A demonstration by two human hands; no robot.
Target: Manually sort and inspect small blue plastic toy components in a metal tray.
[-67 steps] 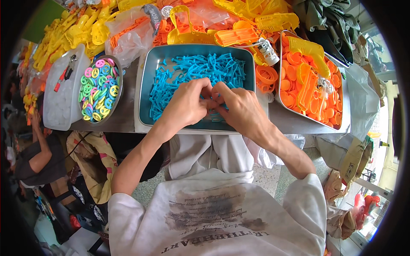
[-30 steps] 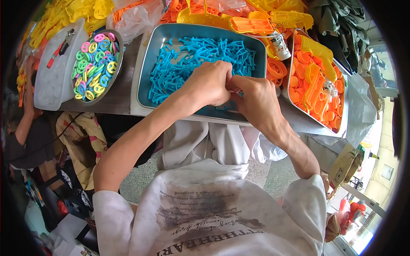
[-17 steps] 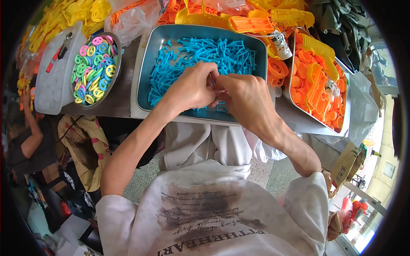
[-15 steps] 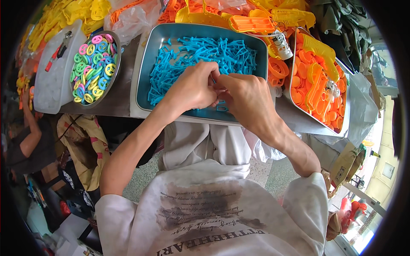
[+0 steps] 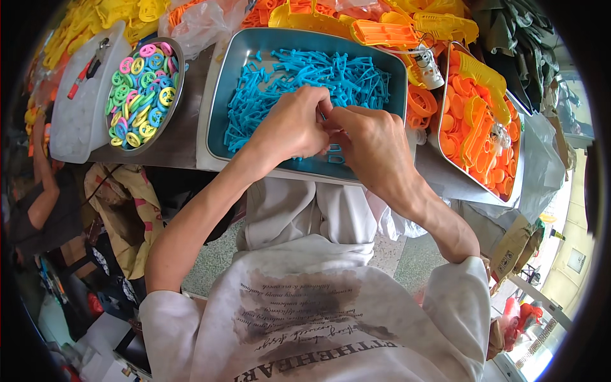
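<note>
L hand (image 5: 293,127) & R hand (image 5: 375,143) vs 2.2 s ago: still meet over near half of blue-grey tray (image 5: 305,39); tray now sits higher in view

Blue loops (image 5: 335,153): a couple of small open-centred pcs at near side of tray, just below the fingers

L hand pose: forearm slants up from lower L, back of hand up, fingers curled in; tips hidden, can't tell if it grips anything

R hand pose: forearm from lower R, knuckles high, fingers bent down to meet L fingertips; any held pc hidden, can't tell

Blue pcs (image 5: 347,76): thin, stick-like, tangled loose pile in tray, mostly beyond & L of hands

L of tray: bowl (image 5: 181,95) w/ multicol rings (image 5: 141,95)

R of tray: orange pcs (image 5: 453,111) heaped, yellow slotted part (image 5: 480,73) on top

Far L: yellow parts (image 5: 102,28) piled up
</note>
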